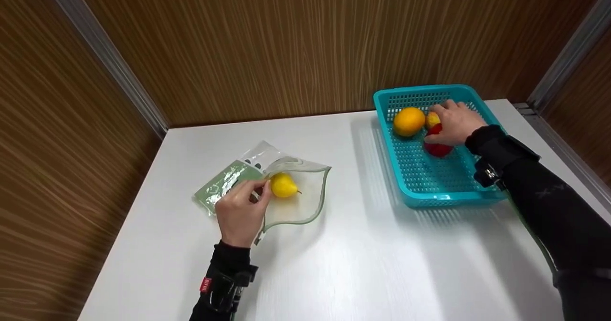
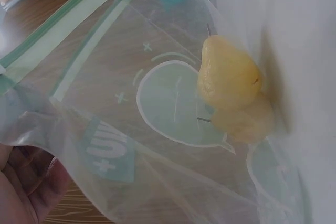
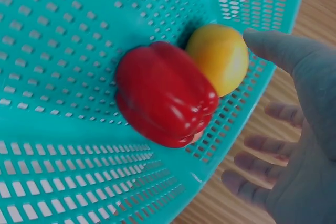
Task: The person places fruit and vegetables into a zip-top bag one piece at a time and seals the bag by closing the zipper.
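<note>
My left hand (image 1: 241, 211) pinches the rim of a clear zip bag (image 1: 310, 204) with green edging, its mouth gaping. Inside lies a yellow pear (image 1: 283, 185), also seen through the plastic in the left wrist view, with a paler pear-like shape beside it that may be a reflection. Over the turquoise basket (image 1: 405, 187), my right hand (image 1: 459, 123) hovers with parted fingers above a red bell pepper (image 3: 163, 95). The right wrist view shows a gap between hand and pepper. An orange (image 3: 218, 59) sits against the pepper; another yellow-orange fruit (image 1: 432, 119) is mostly hidden by my hand.
A green-printed plastic packet (image 1: 228, 182) lies flat left of the bag, partly behind my left hand. The basket stands at the white table's (image 1: 334, 273) back right. Wood-grain panels (image 1: 267, 49) rise behind the table and on both sides.
</note>
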### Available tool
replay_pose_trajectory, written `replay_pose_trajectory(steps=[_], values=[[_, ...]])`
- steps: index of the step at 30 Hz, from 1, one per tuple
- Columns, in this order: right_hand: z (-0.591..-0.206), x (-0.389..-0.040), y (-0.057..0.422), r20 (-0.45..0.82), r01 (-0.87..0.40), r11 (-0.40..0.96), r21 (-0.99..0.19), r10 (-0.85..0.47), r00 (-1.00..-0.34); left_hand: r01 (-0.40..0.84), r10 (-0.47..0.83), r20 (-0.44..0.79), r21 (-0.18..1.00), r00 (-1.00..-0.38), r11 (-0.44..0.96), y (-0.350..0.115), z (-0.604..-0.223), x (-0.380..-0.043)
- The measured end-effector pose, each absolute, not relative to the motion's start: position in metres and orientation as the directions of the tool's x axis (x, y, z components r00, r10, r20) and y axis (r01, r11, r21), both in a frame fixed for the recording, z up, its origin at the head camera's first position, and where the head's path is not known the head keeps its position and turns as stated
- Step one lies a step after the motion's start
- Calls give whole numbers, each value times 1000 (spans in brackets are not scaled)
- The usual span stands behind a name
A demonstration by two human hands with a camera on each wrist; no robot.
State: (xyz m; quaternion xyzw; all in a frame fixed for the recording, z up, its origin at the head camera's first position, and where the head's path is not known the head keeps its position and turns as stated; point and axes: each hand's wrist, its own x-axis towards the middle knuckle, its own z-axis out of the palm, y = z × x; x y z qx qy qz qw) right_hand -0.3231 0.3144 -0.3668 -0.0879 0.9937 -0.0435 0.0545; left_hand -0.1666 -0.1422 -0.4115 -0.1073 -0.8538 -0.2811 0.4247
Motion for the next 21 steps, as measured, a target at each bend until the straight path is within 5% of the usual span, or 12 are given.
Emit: replay_pose_trajectory(steps=[21], values=[[-396, -337, 324, -253, -151, 986, -70, -164, -953, 421, -46, 785, 379, -617, 824, -140, -411, -166]])
